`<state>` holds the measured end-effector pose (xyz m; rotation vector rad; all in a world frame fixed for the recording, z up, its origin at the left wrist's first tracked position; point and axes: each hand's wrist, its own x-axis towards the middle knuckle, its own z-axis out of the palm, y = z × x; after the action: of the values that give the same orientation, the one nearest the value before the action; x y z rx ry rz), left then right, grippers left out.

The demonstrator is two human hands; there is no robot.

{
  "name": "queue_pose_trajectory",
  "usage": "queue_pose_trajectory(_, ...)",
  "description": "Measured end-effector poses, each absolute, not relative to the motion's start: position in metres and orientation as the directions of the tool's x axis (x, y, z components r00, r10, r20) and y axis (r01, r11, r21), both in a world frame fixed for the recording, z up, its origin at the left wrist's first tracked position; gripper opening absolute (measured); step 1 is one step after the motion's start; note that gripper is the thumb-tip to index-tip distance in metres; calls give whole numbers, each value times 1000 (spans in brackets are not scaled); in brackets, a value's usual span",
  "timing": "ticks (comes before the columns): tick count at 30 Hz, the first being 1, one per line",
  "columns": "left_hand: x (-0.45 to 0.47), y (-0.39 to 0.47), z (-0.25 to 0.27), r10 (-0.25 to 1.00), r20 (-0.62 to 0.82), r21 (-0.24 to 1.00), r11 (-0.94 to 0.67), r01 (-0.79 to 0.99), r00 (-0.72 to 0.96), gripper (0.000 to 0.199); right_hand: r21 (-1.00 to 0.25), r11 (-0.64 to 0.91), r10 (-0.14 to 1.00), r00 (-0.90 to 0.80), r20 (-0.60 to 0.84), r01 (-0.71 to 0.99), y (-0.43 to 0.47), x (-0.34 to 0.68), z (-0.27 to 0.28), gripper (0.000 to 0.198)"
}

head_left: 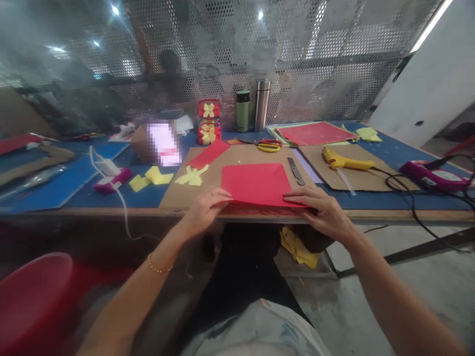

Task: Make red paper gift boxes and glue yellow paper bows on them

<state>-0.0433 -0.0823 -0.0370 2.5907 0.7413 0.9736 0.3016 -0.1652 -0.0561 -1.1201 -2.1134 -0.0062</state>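
A red sheet (256,182) that looks like paper or thin foam lies on a brown cardboard mat (178,197) at the table's front edge. My left hand (208,205) pinches its near left corner, thumb below and fingers on top. At the near right corner my right hand (315,205) grips it the same way, so the near edge is slightly raised. A flat dark blade (296,171) rests just right of the sheet. Beyond my left hand lie a yellow bow-shaped cutout (191,175) and a red strip (209,154).
On the right are a yellow glue gun (349,162) with its cord, a purple power strip (434,175) and red sheets (315,133). Yellow-handled scissors (269,145), a green tumbler (243,111), a steel flask (262,106) and red boxes with bows (210,121) stand or lie behind.
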Motion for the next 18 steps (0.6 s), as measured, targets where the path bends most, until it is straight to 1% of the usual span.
queue_pose_trajectory(2,-42,-80,-33,593,500,440,-801,405,631,25,-338,598,741,-341,578,726,-164,300,-49,30)
queue_pose_trajectory(5,-36,-72,-23,705,435,476,-708,521,561,25,-371,552,773,-292,563,747,-157,297,-37,29)
queue_pose_trajectory(8,-23,-61,-9,810,361,482,-587,651,463,27,-384,426,827,-182,532,819,-142,297,-30,32)
queue_pose_trajectory(10,-13,-53,-1,855,317,452,-516,727,410,30,-364,292,868,-86,489,885,-129,297,-29,30)
queue_pose_trajectory(12,-3,-44,4,885,282,420,-461,781,370,31,-353,184,883,4,470,918,-114,295,-32,27)
queue_pose_trajectory(13,2,-40,5,894,270,408,-442,799,357,30,-361,151,881,41,471,920,-107,294,-34,27)
queue_pose_trajectory(16,12,-29,7,903,250,358,-422,833,350,26,-402,96,859,128,495,910,-92,287,-42,38)
queue_pose_trajectory(18,16,-24,8,903,236,309,-420,853,359,25,-408,39,843,189,504,912,-88,282,-45,39)
